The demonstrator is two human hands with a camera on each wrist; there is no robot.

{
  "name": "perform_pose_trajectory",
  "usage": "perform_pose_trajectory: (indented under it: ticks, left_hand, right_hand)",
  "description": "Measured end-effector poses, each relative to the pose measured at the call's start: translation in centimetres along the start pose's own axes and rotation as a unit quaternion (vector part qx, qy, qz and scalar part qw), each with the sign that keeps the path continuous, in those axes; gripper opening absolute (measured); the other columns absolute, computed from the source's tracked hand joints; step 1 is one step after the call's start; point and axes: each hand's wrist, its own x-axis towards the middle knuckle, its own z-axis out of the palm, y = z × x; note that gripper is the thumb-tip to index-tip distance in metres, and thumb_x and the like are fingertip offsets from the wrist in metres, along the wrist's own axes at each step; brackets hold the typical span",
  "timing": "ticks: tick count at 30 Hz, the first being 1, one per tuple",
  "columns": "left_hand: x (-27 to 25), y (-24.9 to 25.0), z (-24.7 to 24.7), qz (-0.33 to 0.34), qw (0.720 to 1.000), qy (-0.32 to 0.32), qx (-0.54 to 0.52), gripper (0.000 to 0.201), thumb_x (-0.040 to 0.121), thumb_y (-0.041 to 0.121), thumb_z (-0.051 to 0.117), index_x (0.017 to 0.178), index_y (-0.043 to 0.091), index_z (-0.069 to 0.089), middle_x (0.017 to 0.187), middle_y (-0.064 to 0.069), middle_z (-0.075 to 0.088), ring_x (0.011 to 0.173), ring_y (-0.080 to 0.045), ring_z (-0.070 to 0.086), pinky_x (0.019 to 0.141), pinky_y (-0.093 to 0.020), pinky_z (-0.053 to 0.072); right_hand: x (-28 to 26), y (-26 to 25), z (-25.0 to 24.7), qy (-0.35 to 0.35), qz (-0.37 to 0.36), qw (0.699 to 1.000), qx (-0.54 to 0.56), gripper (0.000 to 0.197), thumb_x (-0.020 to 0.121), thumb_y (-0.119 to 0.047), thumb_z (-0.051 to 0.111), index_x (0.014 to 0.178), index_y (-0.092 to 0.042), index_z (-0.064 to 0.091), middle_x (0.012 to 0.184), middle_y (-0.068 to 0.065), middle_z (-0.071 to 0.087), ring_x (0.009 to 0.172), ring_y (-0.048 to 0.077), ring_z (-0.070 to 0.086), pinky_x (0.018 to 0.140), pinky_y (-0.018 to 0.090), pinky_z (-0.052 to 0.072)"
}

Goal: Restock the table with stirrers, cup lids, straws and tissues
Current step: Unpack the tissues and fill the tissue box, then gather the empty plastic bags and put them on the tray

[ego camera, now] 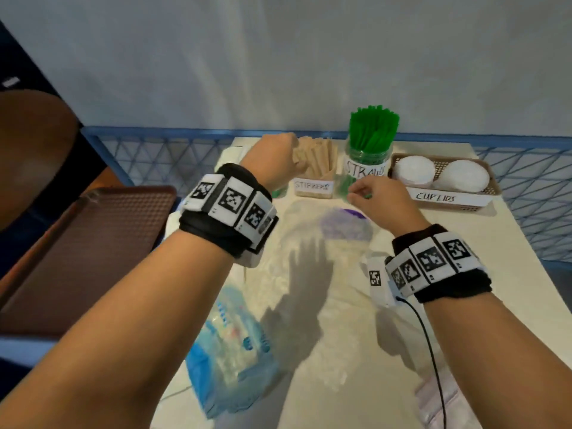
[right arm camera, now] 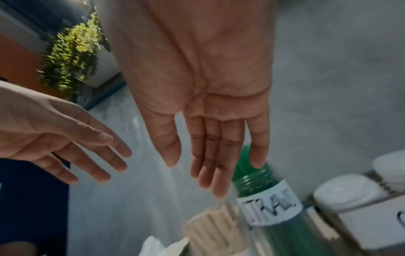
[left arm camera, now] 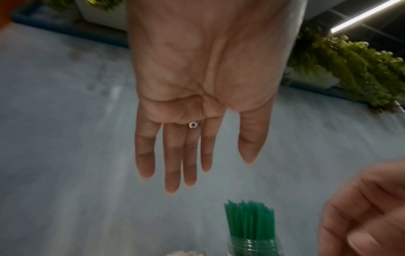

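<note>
My left hand (ego camera: 276, 157) hovers over the left side of the wooden stirrers (ego camera: 317, 162) in their labelled box. In the left wrist view that hand (left arm camera: 206, 162) has straight fingers and an empty palm. My right hand (ego camera: 373, 193) hangs in front of the clear jar of green straws (ego camera: 371, 131); the right wrist view shows it (right arm camera: 197, 173) open and empty above the jar (right arm camera: 269, 206). White cup lids (ego camera: 413, 171) lie in a brown basket (ego camera: 492, 187) at the right. A blue tissue pack (ego camera: 229, 351) lies at the table's near left.
Crumpled clear plastic bags (ego camera: 337, 258) cover the middle of the white table (ego camera: 495, 258). A brown tray (ego camera: 102, 243) stands to the left of the table. A blue mesh railing (ego camera: 161, 150) and a grey wall close off the back. White tissue (right arm camera: 153, 246) shows left of the stirrers.
</note>
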Motion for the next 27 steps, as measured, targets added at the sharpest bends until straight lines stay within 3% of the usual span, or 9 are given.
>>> perform_pose_trajectory:
  ticks: [6, 8, 11, 15, 17, 20, 23, 25, 27]
  left_hand:
    - [-9.0, -10.5, 1.4, -0.127, 0.984, -0.061, -0.112, 0.06, 0.088, 0.038, 0.059, 0.135, 0.006, 0.039, 0.138, -0.012, 0.047, 0.123, -0.027, 0.047, 0.093, -0.028, 0.037]
    - [-12.5, -14.2, 4.5, -0.163, 0.973, -0.047, -0.155, 0.086, 0.078, 0.06, 0.06, 0.139, 0.005, 0.035, 0.141, -0.015, 0.041, 0.129, -0.029, 0.04, 0.108, -0.035, 0.033]
    - [-16.8, -21.3, 13.6, -0.26, 0.933, -0.019, -0.247, 0.12, 0.049, 0.085, 0.06, 0.137, 0.006, 0.039, 0.134, -0.012, 0.05, 0.127, -0.027, 0.046, 0.108, -0.045, 0.037]
    - [-22.1, -19.1, 12.8, -0.361, 0.858, -0.076, -0.357, 0.114, 0.064, 0.054, 0.077, 0.142, 0.001, 0.012, 0.133, -0.011, 0.044, 0.125, -0.031, 0.046, 0.1, -0.042, 0.044]
    - [-23.0, -17.9, 12.5, -0.362, 0.832, -0.103, -0.407, 0.101, 0.075, 0.038, 0.074, 0.141, 0.0, 0.008, 0.126, -0.012, 0.052, 0.111, -0.028, 0.056, 0.088, -0.037, 0.05]
    - [-23.0, -16.6, 12.3, -0.329, 0.813, -0.088, -0.471, 0.089, 0.067, 0.045, 0.078, 0.133, 0.002, 0.036, 0.119, -0.015, 0.063, 0.102, -0.026, 0.064, 0.09, -0.041, 0.053]
    - [-22.5, -14.5, 11.5, -0.275, 0.772, -0.105, -0.564, 0.049, 0.066, 0.041, 0.08, 0.104, 0.013, 0.065, 0.104, -0.01, 0.071, 0.094, -0.025, 0.068, 0.089, -0.045, 0.054]
    - [-22.0, -12.5, 11.2, -0.245, 0.744, -0.129, -0.608, 0.03, 0.076, 0.025, 0.075, 0.102, 0.015, 0.065, 0.105, -0.01, 0.071, 0.095, -0.025, 0.068, 0.088, -0.04, 0.055]
    - [-21.6, -10.1, 11.2, -0.218, 0.724, -0.149, -0.638, 0.035, 0.078, 0.017, 0.073, 0.111, 0.011, 0.063, 0.107, -0.011, 0.07, 0.095, -0.024, 0.067, 0.084, -0.035, 0.056]
  right_hand:
    - [-5.5, -4.8, 8.8, -0.112, 0.02, 0.993, 0.006, 0.038, 0.086, -0.03, 0.064, 0.118, -0.011, 0.058, 0.116, 0.009, 0.064, 0.105, 0.021, 0.059, 0.087, 0.025, 0.041]
    - [-7.3, -5.9, 12.2, -0.185, 0.029, 0.982, -0.002, 0.06, 0.081, -0.039, 0.068, 0.131, -0.014, 0.046, 0.128, 0.01, 0.056, 0.114, 0.022, 0.055, 0.092, 0.027, 0.041]
    - [-9.7, -7.0, 16.5, -0.271, 0.04, 0.961, -0.023, 0.102, 0.071, -0.049, 0.074, 0.148, -0.015, 0.017, 0.146, 0.015, 0.032, 0.131, 0.025, 0.041, 0.105, 0.032, 0.036]
    - [-12.8, -7.6, 20.6, -0.297, 0.076, 0.952, -0.002, 0.124, 0.068, -0.044, 0.079, 0.149, -0.018, -0.011, 0.155, 0.011, 0.008, 0.138, 0.025, 0.03, 0.109, 0.034, 0.032]
    - [-13.9, -7.4, 22.0, -0.262, 0.087, 0.961, -0.005, 0.12, 0.07, -0.035, 0.079, 0.149, -0.019, -0.011, 0.151, 0.013, 0.024, 0.13, 0.028, 0.04, 0.103, 0.035, 0.04]
    - [-15.0, -7.6, 22.0, -0.211, 0.095, 0.972, 0.045, 0.089, 0.08, -0.024, 0.07, 0.147, -0.019, 0.013, 0.136, 0.007, 0.051, 0.116, 0.025, 0.054, 0.088, 0.027, 0.045]
    - [-16.1, -8.4, 20.2, -0.15, 0.095, 0.975, 0.132, 0.067, 0.085, -0.029, 0.065, 0.141, -0.025, 0.029, 0.127, -0.001, 0.056, 0.111, 0.018, 0.056, 0.081, 0.02, 0.038]
    - [-16.9, -8.3, 18.9, -0.097, 0.101, 0.977, 0.158, 0.059, 0.088, -0.031, 0.061, 0.139, -0.025, 0.033, 0.119, -0.005, 0.056, 0.103, 0.011, 0.055, 0.078, 0.017, 0.036]
    - [-17.6, -8.0, 17.5, -0.06, 0.089, 0.981, 0.159, 0.054, 0.09, -0.025, 0.059, 0.139, -0.023, 0.035, 0.121, -0.002, 0.057, 0.104, 0.013, 0.056, 0.077, 0.016, 0.036]
